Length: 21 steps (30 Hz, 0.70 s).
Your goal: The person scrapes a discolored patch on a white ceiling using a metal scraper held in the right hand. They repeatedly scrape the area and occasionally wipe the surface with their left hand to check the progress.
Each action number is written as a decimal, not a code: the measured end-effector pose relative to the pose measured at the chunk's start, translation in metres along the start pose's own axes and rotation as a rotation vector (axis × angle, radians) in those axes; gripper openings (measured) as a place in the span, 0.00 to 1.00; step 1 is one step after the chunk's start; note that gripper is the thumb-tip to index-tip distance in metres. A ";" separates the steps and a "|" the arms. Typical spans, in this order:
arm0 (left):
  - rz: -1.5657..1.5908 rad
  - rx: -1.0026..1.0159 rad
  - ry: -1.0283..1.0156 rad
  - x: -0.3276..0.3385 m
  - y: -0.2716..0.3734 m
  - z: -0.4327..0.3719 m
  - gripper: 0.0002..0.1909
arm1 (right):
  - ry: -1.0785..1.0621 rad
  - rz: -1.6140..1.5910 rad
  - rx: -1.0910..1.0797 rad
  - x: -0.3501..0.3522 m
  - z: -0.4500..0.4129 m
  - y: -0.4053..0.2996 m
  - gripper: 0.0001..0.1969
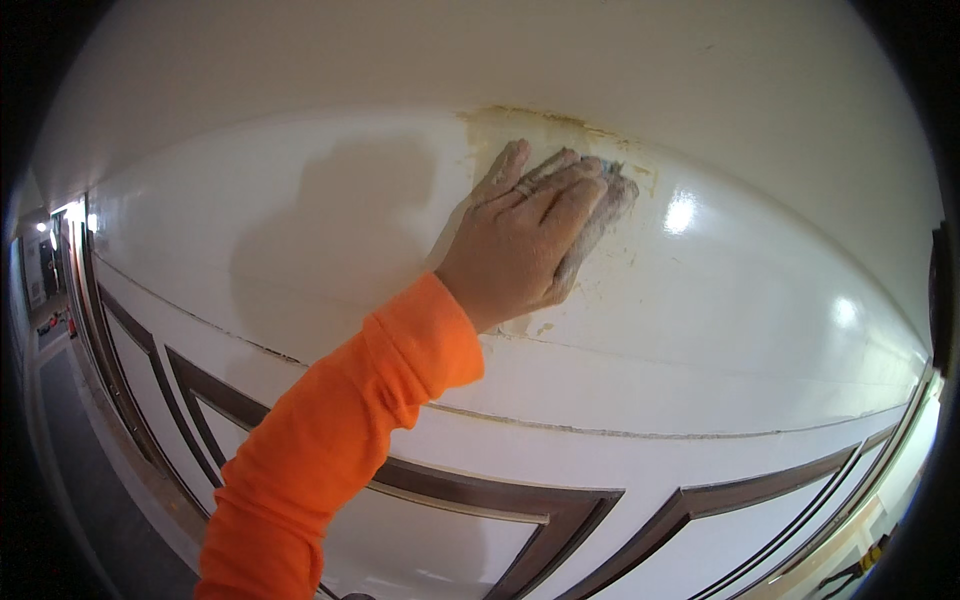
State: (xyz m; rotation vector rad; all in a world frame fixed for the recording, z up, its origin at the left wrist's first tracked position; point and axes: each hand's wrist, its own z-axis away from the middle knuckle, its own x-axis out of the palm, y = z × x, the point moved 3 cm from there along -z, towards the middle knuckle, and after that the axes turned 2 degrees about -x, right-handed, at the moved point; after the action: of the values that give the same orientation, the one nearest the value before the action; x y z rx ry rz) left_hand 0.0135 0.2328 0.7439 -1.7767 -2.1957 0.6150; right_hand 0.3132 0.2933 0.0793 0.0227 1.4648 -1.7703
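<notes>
My left hand (525,225), in an orange sleeve, is raised against a glossy white wall panel (360,300). Pale dust coats its fingers, and a ring shows on one of them. Under the fingers I grip a small dusty grey pad (616,172), mostly covered by the hand; its exact kind cannot be told. Around the fingertips is a yellowish-tan patch of filler or old adhesive (487,127), rough along its upper edge. Smaller tan flecks (592,292) dot the panel below and right of the hand. My right hand is out of view.
A rough horizontal seam (600,430) crosses the wall below the patch. Dark brown mouldings (510,484) frame the lower panels. Above is a plain off-white surface (420,52). To the left runs a corridor floor (90,450); a yellow-and-black tool (870,559) is at lower right.
</notes>
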 end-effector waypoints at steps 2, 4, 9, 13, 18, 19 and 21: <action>0.070 -0.061 0.022 0.003 0.004 0.005 0.26 | 0.004 -0.004 -0.001 0.000 0.000 -0.001 0.18; 0.112 -0.096 0.003 0.003 0.012 0.013 0.28 | 0.008 -0.006 -0.005 -0.002 0.001 -0.002 0.18; 0.384 -0.230 0.005 -0.011 0.041 0.060 0.26 | 0.030 -0.050 -0.025 -0.006 0.002 -0.012 0.18; 1.236 -0.900 0.326 -0.024 0.094 0.111 0.20 | 0.228 0.208 -0.313 -0.030 -0.018 -0.087 0.18; 1.809 -1.664 0.575 -0.027 0.150 0.159 0.20 | 0.223 -0.545 -0.791 -0.108 0.043 -0.309 0.11; 1.838 -1.709 0.540 -0.024 0.160 0.161 0.20 | 0.314 -0.457 -0.990 -0.123 0.065 -0.350 0.13; 1.889 -1.779 0.451 -0.026 0.177 0.155 0.21 | 0.341 -0.523 -1.184 -0.134 0.084 -0.389 0.11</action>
State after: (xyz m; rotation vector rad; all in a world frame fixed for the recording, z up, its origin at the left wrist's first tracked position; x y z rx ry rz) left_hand 0.1038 0.2116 0.5260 -3.3919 0.5006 -1.9417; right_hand 0.2128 0.2952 0.4871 -0.7474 2.7443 -0.9960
